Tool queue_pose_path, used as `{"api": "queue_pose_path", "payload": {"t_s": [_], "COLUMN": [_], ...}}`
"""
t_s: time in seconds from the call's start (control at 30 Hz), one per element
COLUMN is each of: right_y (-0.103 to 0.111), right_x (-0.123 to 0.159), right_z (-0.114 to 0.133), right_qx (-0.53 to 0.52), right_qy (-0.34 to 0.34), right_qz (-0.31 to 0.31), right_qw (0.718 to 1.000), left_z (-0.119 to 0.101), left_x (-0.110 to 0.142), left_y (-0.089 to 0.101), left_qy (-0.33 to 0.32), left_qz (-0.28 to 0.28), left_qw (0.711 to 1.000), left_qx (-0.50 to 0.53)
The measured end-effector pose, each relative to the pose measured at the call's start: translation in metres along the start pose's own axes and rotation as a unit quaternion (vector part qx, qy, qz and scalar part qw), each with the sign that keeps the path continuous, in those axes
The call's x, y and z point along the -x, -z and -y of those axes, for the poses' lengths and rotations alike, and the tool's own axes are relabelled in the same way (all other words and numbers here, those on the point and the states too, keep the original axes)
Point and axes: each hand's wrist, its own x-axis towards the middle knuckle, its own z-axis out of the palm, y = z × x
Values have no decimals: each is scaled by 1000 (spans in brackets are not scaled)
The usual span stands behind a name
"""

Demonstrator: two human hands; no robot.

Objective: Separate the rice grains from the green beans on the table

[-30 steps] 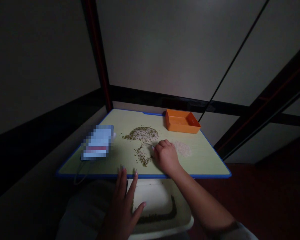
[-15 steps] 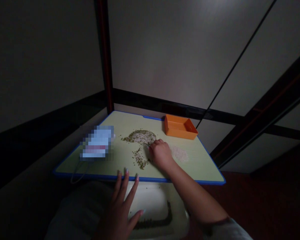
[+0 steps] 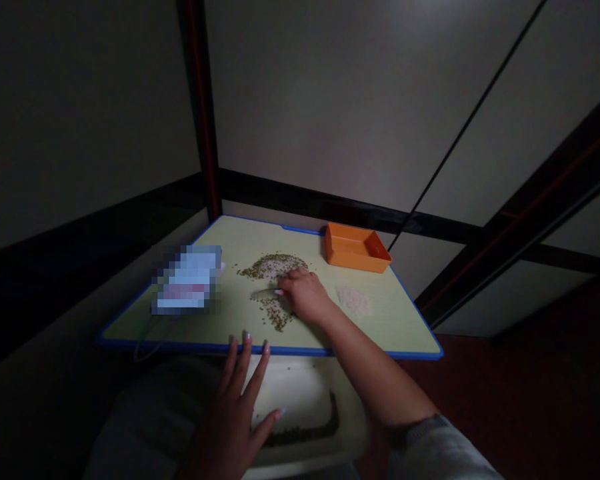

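The person's bare right grip (image 3: 304, 295) is curled closed, knuckles up and thumb side inward, its bare forearm (image 3: 375, 367) slanting in from lower right. The bare left grip (image 3: 233, 413) lies back upward, long fingers (image 3: 239, 370) spread forward, thumb angled out rightward.

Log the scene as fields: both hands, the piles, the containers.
Right hand: grip closed on a thin tool, exact kind unclear
Left hand: open, spread at the table's near edge
Main pile: mixed green and pale grains
Small pile: mostly green grains, closer to near edge
Pale pile: right of the right hand
Box: orange, far right on table
Tub: below near edge, dark grains inside
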Motion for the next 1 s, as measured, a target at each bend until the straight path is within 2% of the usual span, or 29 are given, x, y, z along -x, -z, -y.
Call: {"api": "queue_pose_path", "payload": {"t_s": [0.33,0.57,0.7,0.83,1.0], "right_y": [-6,-11,-10,-1,7], "right_x": [18,34,38,31,5], "right_z": [-14,-18,-17,-12,-3], "right_qx": [1,-10,-20,-3,19], "right_qy": [73,72,45,41,76], "right_qz": [-26,-50,-80,-82,-75], "right_qw": [997,996,996,996,994], "left_z": [-1,-2,-4,-4,-3], "left_x": [-2,-4,-6,-6,-4], "left_y": [-5,-5,-4,-4,-5], "left_qy": [5,-8,-13,-11,-3], "left_qz": [-21,-27,-26,-12,3], "left_qw": [1000,1000,1000,1000,999], "left_qx": [-6,6,2,17,36]}}
